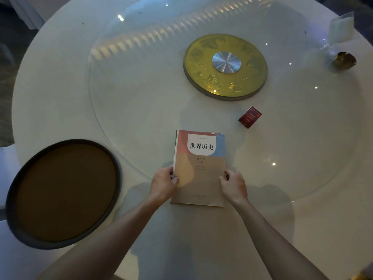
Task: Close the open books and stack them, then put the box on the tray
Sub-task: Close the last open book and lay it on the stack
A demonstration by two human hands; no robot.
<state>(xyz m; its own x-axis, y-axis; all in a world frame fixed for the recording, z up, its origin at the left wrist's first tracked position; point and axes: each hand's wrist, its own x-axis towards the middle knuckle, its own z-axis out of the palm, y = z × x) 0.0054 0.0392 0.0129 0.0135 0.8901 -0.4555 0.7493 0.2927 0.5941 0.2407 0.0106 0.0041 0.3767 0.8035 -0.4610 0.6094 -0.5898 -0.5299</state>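
A closed book (199,168) with a tan, pink and blue cover and a white title patch lies in front of me on the table. Edges of another book show under it along its left side. My left hand (164,181) grips the stack's left edge. My right hand (233,185) grips its right edge. A small dark red box (249,117) lies flat beyond the books, to the right, apart from both hands. A round tray (12,199) with a dark rim and brown inside sits at the near left with nothing in it.
The round white table (60,87) carries a large glass turntable with a golden disc (225,67) at its hub. At the far right stand a clear plastic packet (341,27) and a small dark golden object (345,60).
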